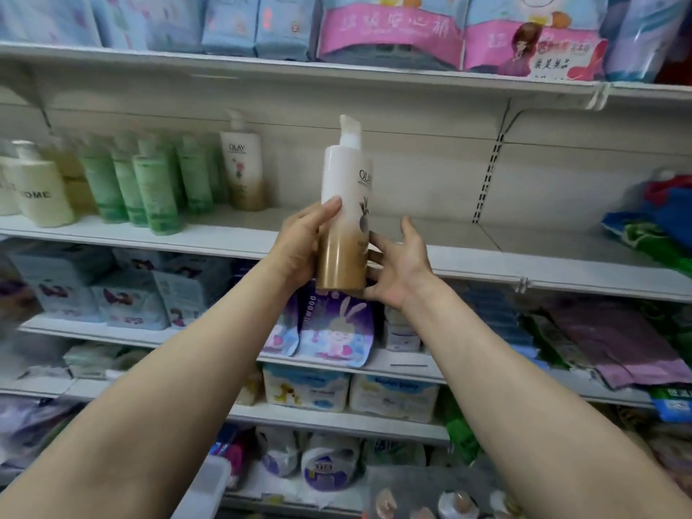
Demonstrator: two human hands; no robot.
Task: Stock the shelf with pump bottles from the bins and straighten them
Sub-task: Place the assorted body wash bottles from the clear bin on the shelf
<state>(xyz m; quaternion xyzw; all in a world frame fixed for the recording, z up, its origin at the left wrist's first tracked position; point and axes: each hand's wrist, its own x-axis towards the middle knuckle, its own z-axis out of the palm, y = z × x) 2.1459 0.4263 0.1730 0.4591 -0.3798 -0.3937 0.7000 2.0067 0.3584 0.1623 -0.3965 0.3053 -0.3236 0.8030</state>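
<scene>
At the bottom edge, blurred bottle tops (458, 503) in what is probably a supply bin, likely the stock to be placed; too blurred to say more.

Higher, two bare forearms reaching up toward the middle shelf (468, 256). Left hand (299, 249) wrapped around the side of the pump bottle (346, 215), thumb laid on the white upper part, fingers curled behind: a firm hold, carrying the weight. Right hand (398, 264) at the brown lower part, fingers spread and fairly straight, touching the side near the base, thumb raised free; more a support and a guide than a grasp, probably to turn the label forward. Bottle upright, slightly tilted, in the air in front of the shelf edge, not yet set down.

Behind, on the same shelf, one matching Olay bottle (243, 170) standing at the back, label to the front, then green bottles (149, 185) and cream bottles (41, 189) to the left. To the right of the Olay bottle, bare shelf: the likely place for the held one, beside its twin. Farther right, a pile of coloured bags (659, 215). Above, soft packages (389, 35) on the top shelf.
</scene>
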